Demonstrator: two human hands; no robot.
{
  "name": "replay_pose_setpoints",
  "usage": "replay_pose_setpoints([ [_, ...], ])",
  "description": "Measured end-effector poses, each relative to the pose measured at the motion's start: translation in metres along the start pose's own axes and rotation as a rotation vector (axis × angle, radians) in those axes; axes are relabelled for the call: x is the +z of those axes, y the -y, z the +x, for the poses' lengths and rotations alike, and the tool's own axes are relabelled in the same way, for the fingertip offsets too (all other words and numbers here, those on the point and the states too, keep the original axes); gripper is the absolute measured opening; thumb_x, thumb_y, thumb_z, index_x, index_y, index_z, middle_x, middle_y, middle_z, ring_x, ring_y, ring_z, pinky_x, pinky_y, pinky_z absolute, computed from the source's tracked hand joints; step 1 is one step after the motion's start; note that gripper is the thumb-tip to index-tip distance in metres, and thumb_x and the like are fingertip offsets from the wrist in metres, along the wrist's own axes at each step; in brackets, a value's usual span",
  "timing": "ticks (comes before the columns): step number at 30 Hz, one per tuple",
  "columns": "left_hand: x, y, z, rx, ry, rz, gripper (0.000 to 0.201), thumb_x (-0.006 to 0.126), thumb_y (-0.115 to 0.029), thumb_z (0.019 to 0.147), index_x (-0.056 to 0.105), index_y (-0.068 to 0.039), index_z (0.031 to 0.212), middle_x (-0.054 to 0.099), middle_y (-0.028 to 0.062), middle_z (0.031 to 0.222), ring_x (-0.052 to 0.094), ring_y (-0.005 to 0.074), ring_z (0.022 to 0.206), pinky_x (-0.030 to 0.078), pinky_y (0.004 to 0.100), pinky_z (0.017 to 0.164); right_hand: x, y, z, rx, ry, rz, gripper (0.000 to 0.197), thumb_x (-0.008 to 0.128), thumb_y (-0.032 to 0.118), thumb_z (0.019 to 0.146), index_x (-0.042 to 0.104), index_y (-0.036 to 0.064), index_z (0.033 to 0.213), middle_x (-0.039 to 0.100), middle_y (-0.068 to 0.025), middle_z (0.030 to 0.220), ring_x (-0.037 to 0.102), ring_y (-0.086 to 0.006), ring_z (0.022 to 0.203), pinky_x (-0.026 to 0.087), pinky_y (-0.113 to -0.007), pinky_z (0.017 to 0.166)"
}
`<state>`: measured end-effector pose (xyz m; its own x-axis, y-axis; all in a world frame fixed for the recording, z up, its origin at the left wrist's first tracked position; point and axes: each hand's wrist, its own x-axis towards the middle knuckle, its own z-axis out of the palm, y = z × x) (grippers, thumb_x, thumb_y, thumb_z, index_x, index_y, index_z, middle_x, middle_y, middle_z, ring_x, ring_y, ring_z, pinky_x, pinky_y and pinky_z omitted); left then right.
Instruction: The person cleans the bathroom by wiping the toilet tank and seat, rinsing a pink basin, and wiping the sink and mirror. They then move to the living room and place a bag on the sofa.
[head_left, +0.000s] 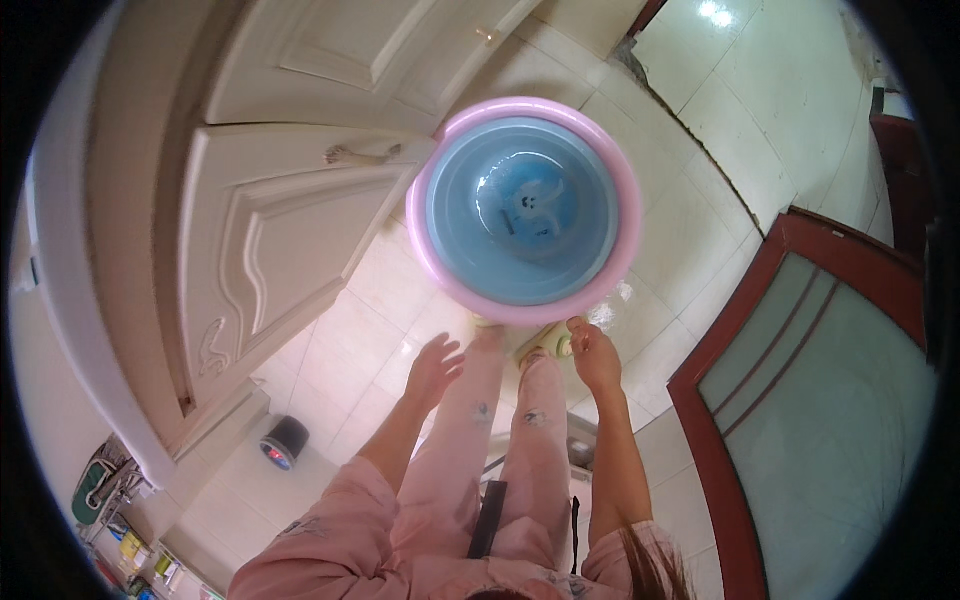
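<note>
From my end, I had the L hand (435, 370) open, fingers spread, nr the L leg (468, 430). R hand (595, 358) was part-curled by the pink basin's (630, 215) rim; couldn't tell if it gripped. Blue basin (452, 215) sat inside the pink one, nr the cabinet door (285, 235).

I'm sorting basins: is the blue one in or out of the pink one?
In: the pink basin shows as a rim all round the blue basin.

I see a cream cabinet (285, 235) and dark bin (285, 441) on my left. A red-framed door (815, 410) stands right.
</note>
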<state>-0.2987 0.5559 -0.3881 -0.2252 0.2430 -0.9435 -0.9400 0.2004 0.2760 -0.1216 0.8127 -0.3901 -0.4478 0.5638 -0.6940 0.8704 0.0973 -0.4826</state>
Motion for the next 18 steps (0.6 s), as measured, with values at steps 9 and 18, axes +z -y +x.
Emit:
replay_pose_setpoints([
  [9,-0.002,-0.081,-0.171,0.198,-0.185,0.266,0.038,0.052,-0.025,0.092,0.046,-0.007,0.125,0.057,0.011,0.114,0.058,0.0224,0.096,0.048,0.0342,0.082,-0.005,-0.055,-0.093,0.006,0.026,0.123,0.023,0.058,0.02,0.082,0.06,0.004,0.098,0.064,-0.0173,0.09,0.062,-0.0349,0.085,0.049,-0.041,0.075],
  [18,0.031,-0.254,-0.385,1.476,-0.637,1.171,0.043,0.065,-0.005,0.073,0.057,-0.005,0.115,0.059,0.0152,0.112,0.055,0.0346,0.101,0.041,0.0414,0.091,-0.091,0.047,-0.159,-0.054,0.017,0.062,0.043,0.066,0.014,0.075,0.053,-0.0004,0.113,0.063,-0.0168,0.094,0.063,-0.0281,0.084,0.051,-0.037,0.074],
])
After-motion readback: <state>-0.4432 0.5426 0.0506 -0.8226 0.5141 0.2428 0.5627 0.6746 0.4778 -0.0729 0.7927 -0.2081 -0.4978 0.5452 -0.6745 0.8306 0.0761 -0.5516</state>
